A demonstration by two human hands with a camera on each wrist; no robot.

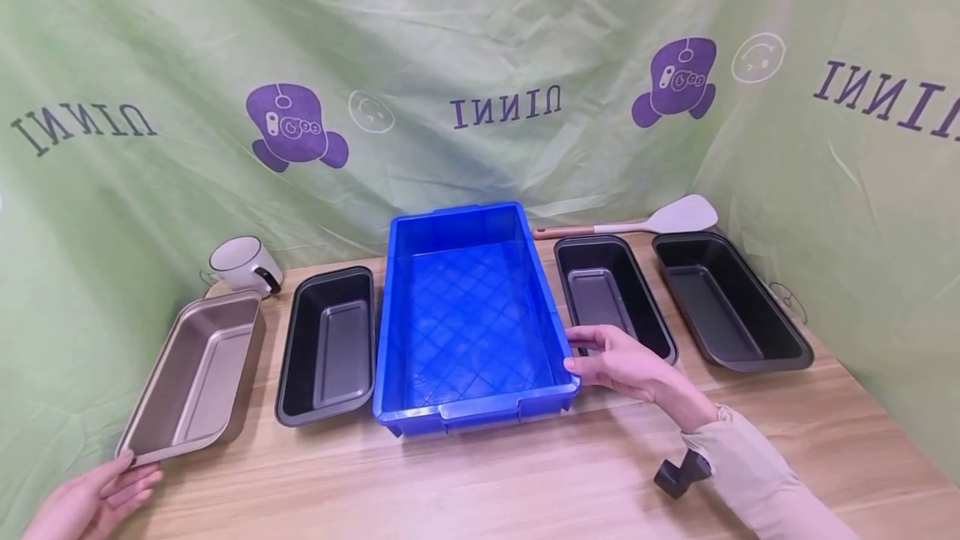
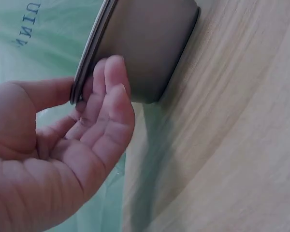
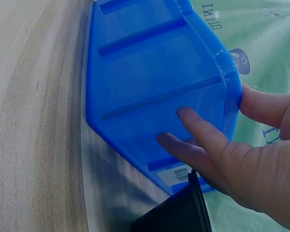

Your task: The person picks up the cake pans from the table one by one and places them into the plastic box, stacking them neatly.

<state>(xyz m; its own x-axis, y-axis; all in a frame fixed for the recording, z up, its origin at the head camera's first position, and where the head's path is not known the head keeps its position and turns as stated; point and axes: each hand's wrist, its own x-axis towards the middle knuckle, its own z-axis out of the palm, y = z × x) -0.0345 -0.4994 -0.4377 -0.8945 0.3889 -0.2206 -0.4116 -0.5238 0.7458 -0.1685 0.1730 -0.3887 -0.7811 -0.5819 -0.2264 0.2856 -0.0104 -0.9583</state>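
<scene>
My left hand [image 1: 93,500] grips the near left corner of a bronze loaf pan [image 1: 208,377]. In the left wrist view the thumb lies on top of the pan's rim [image 2: 89,53], with the fingers curled beneath it. A blue plastic bin [image 1: 480,323] stands at the middle of the table, nothing inside. At the bin's near right corner, my right hand [image 1: 633,372] holds the rim. From the right wrist view, the thumb sits over the bin's edge while the fingertips [image 3: 186,116] lie along its outer side wall.
Black loaf pans flank the bin: one [image 1: 330,348] left, two right, a nearer one [image 1: 611,290] and an outer one [image 1: 723,298]. A white mug [image 1: 243,263] stands at back left. Behind the right pans lies a white spatula [image 1: 678,215]. Green printed cloth [image 1: 420,40] surrounds the wooden table [image 1: 480,482].
</scene>
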